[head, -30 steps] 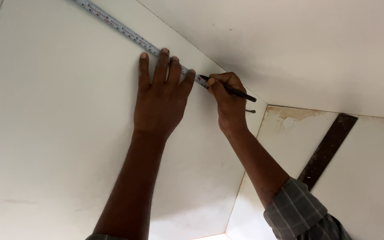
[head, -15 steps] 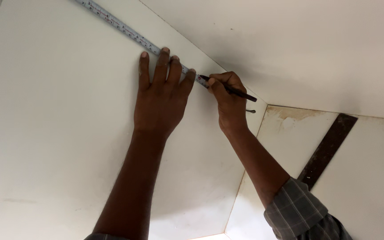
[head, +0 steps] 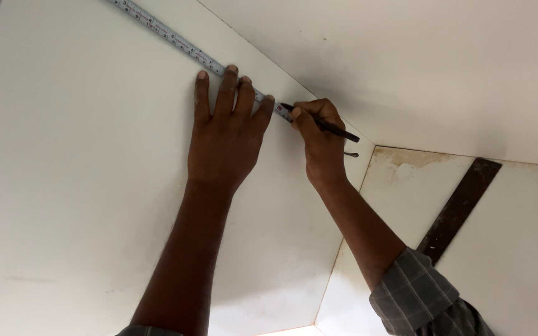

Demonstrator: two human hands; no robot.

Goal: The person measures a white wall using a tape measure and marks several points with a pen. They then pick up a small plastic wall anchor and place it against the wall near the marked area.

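Note:
My left hand [head: 225, 134] lies flat on a white panel [head: 76, 174], fingers spread, its fingertips pressing a steel measuring tape [head: 169, 37] against the panel. The tape runs from the upper left down to my fingers along the panel's top edge. My right hand [head: 322, 140] is closed around a dark pen [head: 325, 124], its tip touching the panel at the tape's end, just right of my left fingertips. A grey checked sleeve [head: 421, 298] covers my right forearm.
A second white surface [head: 406, 68] meets the panel along a diagonal seam above the tape. At the right, a stained white panel [head: 518, 249] carries a dark brown diagonal strip [head: 459, 208].

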